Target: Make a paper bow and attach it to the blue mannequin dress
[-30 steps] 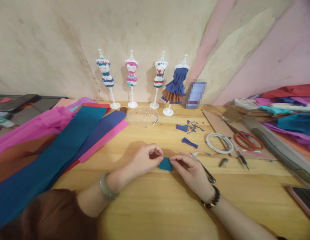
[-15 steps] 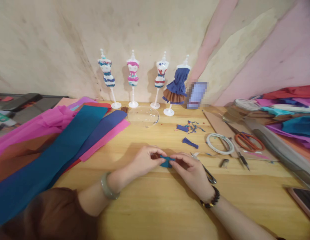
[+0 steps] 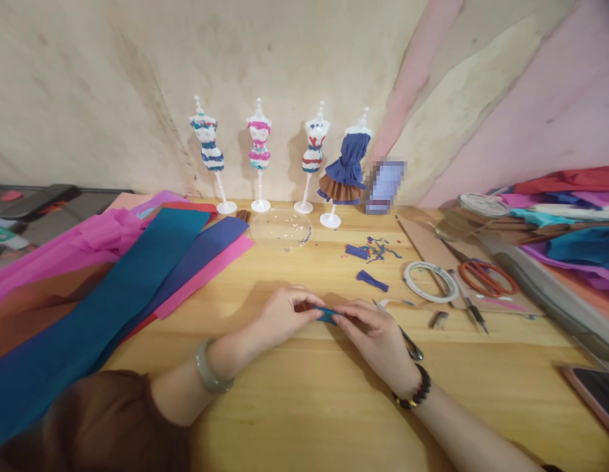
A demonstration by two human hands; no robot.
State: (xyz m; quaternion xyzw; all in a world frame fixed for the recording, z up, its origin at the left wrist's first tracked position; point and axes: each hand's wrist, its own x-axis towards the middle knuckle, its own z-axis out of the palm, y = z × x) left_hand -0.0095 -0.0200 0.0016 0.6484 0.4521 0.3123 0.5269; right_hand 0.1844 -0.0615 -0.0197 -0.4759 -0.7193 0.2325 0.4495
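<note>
Between my hands is a small teal strip (image 3: 328,315) that looks like crepe paper. My left hand (image 3: 288,313) pinches its left end between thumb and fingertips. At the other end, my right hand (image 3: 375,331) is closed on it the same way. Partly hidden under my right hand lies a pair of scissors (image 3: 413,345). Just beyond my hands rest a gathered dark blue piece (image 3: 372,280), a flat dark blue piece (image 3: 356,251) and a heap of thin scraps (image 3: 380,250).
Several small white dress forms (image 3: 212,145) stand by the wall, one in a blue and brown dress (image 3: 351,164). Teal crepe paper (image 3: 137,275) lies left. To the right are a tape roll (image 3: 407,278), orange-handled scissors (image 3: 488,280), a pen (image 3: 474,313) and a phone (image 3: 596,396).
The teal strip looks narrower now, folded or gathered between my fingertips. Both hands stay in nearly the same place.
</note>
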